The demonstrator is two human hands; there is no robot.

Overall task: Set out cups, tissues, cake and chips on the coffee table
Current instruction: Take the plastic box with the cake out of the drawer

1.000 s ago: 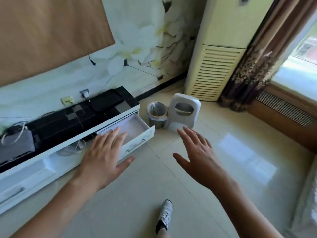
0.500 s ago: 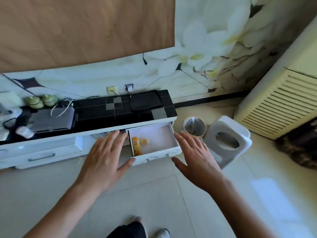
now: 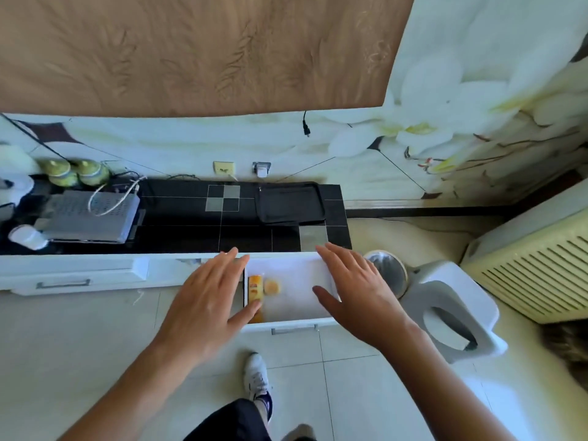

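Both hands reach out flat over an open white drawer [image 3: 288, 305] pulled from a low TV cabinet. The left hand [image 3: 208, 302] has its fingers straight and spread, its grip released and holding nothing; its thumb overlaps the near end of an orange chips can [image 3: 255, 288] from this view, though contact cannot be told. The can lies on its side along the drawer's left wall. Just to its right sits a small round cake [image 3: 272, 287], apart from both hands, between them. The right hand [image 3: 358, 296] hangs over the drawer's right edge, fingers extended, its grip likewise released and empty. The cabinet's black tiled surface [image 3: 191, 227] carries a grey set-top box [image 3: 87, 218] and a dark pouch [image 3: 289, 202]. A small bin [image 3: 389, 272] and a white stool [image 3: 451, 310] stand on the floor to the right.
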